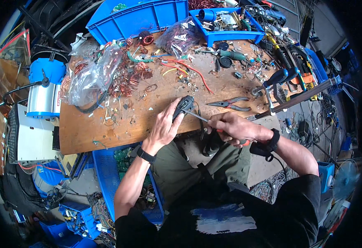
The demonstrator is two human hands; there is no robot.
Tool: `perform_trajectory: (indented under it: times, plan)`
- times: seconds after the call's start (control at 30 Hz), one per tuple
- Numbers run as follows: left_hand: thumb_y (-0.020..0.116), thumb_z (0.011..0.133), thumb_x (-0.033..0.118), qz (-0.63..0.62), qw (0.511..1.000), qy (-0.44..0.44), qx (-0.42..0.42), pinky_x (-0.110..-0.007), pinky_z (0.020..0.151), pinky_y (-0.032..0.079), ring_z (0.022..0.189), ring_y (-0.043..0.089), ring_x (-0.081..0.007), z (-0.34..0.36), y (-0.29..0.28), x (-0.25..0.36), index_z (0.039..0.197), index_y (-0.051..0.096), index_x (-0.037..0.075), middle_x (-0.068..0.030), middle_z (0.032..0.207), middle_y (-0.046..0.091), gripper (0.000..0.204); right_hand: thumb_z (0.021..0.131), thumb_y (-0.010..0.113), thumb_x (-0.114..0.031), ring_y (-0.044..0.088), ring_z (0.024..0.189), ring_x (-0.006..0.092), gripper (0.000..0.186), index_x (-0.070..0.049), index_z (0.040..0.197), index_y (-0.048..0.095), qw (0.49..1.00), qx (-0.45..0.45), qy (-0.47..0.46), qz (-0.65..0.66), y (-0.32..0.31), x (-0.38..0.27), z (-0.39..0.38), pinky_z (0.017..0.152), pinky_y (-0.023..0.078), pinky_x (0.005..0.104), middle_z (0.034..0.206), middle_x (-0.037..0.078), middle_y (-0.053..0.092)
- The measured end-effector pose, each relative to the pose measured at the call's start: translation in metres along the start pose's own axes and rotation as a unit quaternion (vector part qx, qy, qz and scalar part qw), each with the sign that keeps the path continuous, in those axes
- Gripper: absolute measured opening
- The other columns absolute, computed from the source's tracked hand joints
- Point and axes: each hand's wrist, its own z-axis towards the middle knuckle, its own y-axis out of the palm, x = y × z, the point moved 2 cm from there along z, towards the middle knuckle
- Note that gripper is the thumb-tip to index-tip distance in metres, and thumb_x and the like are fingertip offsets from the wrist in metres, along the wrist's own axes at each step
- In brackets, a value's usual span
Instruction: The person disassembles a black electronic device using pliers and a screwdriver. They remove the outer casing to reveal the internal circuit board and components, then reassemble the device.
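Observation:
My left hand is closed round a small black plastic housing, holding it up at the front edge of the wooden bench. What kind of device it is, I cannot tell. A black cord hangs near it. In my right hand is a screwdriver with a red handle, mostly hidden by the fingers. Its metal shaft slants up to the left, and the tip meets the housing's side. Just beyond the right hand, a pair of pliers lies on the bench with its jaws pointing left.
Copper coils and a clear plastic bag cover the bench's left. Behind stand a large blue crate and a blue tray of parts. A green-handled screwdriver lies before the tray. A clamp stands at the right edge.

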Motion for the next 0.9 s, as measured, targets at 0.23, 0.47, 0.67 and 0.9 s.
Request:
perform_trajectory:
  times: [0.23,0.47,0.67,0.9]
  plan:
    - [0.055,0.105,0.023,0.000,1.000,-0.010,-0.002,-0.050,0.105,0.049,0.124,0.061,-0.0487,0.000,0.002,-0.001,0.146,0.046,-0.005,-0.0329,0.134,0.061,0.051,0.110,0.052,-0.039,0.044,0.042,0.0103,0.033,-0.008,0.108,0.064,0.974,-0.076,0.080,0.196,0.002,0.010,0.001,0.038,0.037,0.0279,0.060,-0.001,0.045]
    - [0.054,0.106,0.024,0.009,1.000,-0.005,-0.003,-0.050,0.107,0.047,0.126,0.059,-0.0495,-0.004,0.002,-0.003,0.148,0.044,-0.005,-0.0335,0.137,0.059,0.052,0.106,0.054,-0.031,0.071,0.078,0.0453,0.028,-0.007,0.114,0.066,0.825,0.201,-0.165,-0.501,0.009,-0.010,-0.007,0.070,0.058,0.0542,0.080,0.027,0.069]
    - [0.053,0.106,0.025,0.032,0.999,0.000,0.018,-0.050,0.107,0.047,0.126,0.058,-0.0497,-0.005,0.005,-0.006,0.149,0.043,-0.005,-0.0333,0.137,0.059,0.053,0.105,0.056,-0.028,0.069,0.074,0.0463,0.025,-0.004,0.110,0.064,0.865,0.196,-0.219,-0.406,0.012,0.000,0.001,0.072,0.057,0.0534,0.079,0.026,0.068]
    - [0.053,0.106,0.025,0.024,1.000,0.004,-0.006,-0.049,0.108,0.047,0.127,0.058,-0.0483,-0.002,0.003,0.000,0.149,0.043,-0.004,-0.0321,0.139,0.058,0.053,0.112,0.047,-0.037,0.054,0.046,0.0153,0.035,-0.005,0.108,0.060,0.995,0.058,-0.069,-0.043,0.019,0.029,0.006,0.042,0.046,0.0316,0.063,0.002,0.053]
